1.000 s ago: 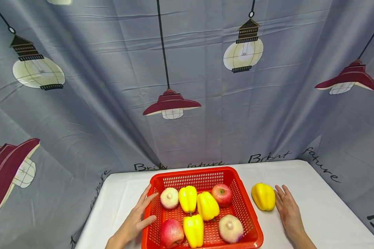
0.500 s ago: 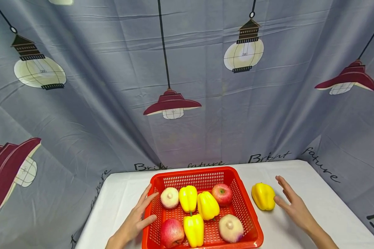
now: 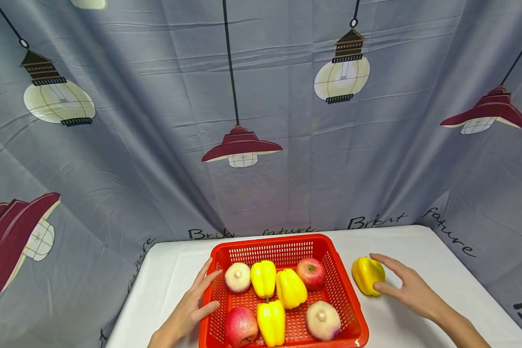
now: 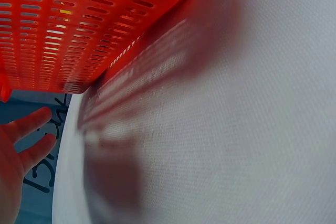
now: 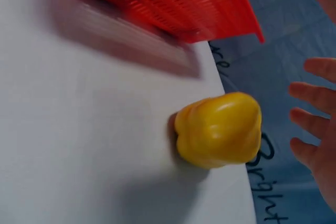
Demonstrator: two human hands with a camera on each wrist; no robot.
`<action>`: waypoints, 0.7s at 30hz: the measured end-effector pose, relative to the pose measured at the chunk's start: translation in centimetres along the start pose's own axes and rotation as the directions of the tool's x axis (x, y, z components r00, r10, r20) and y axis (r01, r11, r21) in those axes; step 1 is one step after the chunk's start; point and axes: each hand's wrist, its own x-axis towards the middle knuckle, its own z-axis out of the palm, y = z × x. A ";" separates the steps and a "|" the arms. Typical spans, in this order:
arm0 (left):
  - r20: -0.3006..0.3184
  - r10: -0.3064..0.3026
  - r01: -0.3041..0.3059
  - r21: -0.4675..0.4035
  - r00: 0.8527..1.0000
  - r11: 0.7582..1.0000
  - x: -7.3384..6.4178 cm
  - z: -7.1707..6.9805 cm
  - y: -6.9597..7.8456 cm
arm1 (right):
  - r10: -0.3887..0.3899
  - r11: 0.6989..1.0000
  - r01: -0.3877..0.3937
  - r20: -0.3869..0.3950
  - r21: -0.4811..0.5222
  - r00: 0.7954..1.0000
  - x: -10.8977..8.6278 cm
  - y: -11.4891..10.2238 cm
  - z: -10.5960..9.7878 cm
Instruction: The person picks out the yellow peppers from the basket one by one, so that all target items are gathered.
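Note:
A red plastic basket (image 3: pixel 350 309) stands on the white table, holding several yellow bell peppers (image 3: pixel 271 323), two red apples (image 3: pixel 241 326) and two pale round vegetables (image 3: pixel 323 320) with a knob on top. My left hand (image 3: pixel 187 309) is at the basket's left rim, fingers spread and fairly straight. Outside the basket, on its right, lies a single yellow bell pepper (image 3: pixel 368 275). Over that pepper hovers my right hand (image 3: pixel 411 289), fingers extended and thumb apart. In the right wrist view, the fingers (image 5: pixel 315 95) are clear of the pepper (image 5: pixel 220 129).
The white tablecloth (image 3: pixel 439 261) reaches back to a grey-blue curtain (image 3: pixel 287 193) printed with lamps and lettering. In the left wrist view, the perforated basket wall (image 4: pixel 79 19) rises beside the tabletop.
My right hand has lifted from the loose pepper's right side and swung leftward above it, thumb spreading away from the fingers. The left hand and basket look the same.

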 end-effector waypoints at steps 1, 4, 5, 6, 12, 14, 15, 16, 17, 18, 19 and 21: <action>0.002 -0.001 0.001 -0.003 1.000 1.000 0.0 0.0 0.0 | -0.015 1.000 0.015 0.003 -0.018 1.000 0.1 -0.2 -0.1; 0.002 -0.003 0.003 -0.008 1.000 1.000 0.0 0.0 0.0 | -0.057 0.998 0.058 0.026 -0.030 0.998 0.4 -1.0 -0.3; 0.001 -0.003 0.003 -0.008 1.000 1.000 0.0 0.0 0.0 | -0.065 0.998 0.066 0.041 -0.024 0.997 0.5 -1.3 -0.4; 0.000 -0.004 0.004 -0.009 1.000 1.000 0.0 0.0 0.0 | -0.067 0.997 0.068 0.057 -0.018 0.996 0.6 -1.7 -0.4; -0.002 -0.008 0.008 -0.011 1.000 1.000 -0.1 0.0 0.1 | -0.090 0.996 0.088 0.134 0.023 0.987 1.4 -3.3 -0.4; -0.004 -0.008 0.007 -0.012 1.000 1.000 -0.1 0.0 0.2 | -0.107 0.994 0.106 0.153 0.020 0.982 1.7 -3.8 -0.3; -0.004 -0.005 0.005 -0.014 1.000 1.000 -0.1 0.0 0.2 | -0.115 0.993 0.114 0.166 0.018 0.979 1.9 -4.0 -0.3; -0.003 -0.005 0.005 -0.017 1.000 1.000 -0.1 0.0 0.2 | -0.122 0.992 0.121 0.179 0.018 0.976 2.1 -4.1 -0.3; -0.005 -0.001 0.001 -0.020 1.000 1.000 0.0 0.0 0.2 | -0.129 0.992 0.128 0.195 0.017 0.972 2.3 -4.3 -0.4; -0.005 0.001 -0.001 -0.022 1.000 1.000 0.0 0.0 0.2 | -0.135 0.991 0.133 0.211 0.023 0.968 2.5 -4.5 -0.5; -0.007 0.006 -0.006 -0.022 1.000 1.000 0.0 0.0 0.2 | -0.145 0.989 0.141 0.227 0.031 0.963 2.7 -4.6 -0.6; -0.011 0.011 -0.011 -0.019 1.000 1.000 0.0 0.0 0.1 | -0.160 0.987 0.152 0.262 0.053 0.952 3.3 -4.9 -0.9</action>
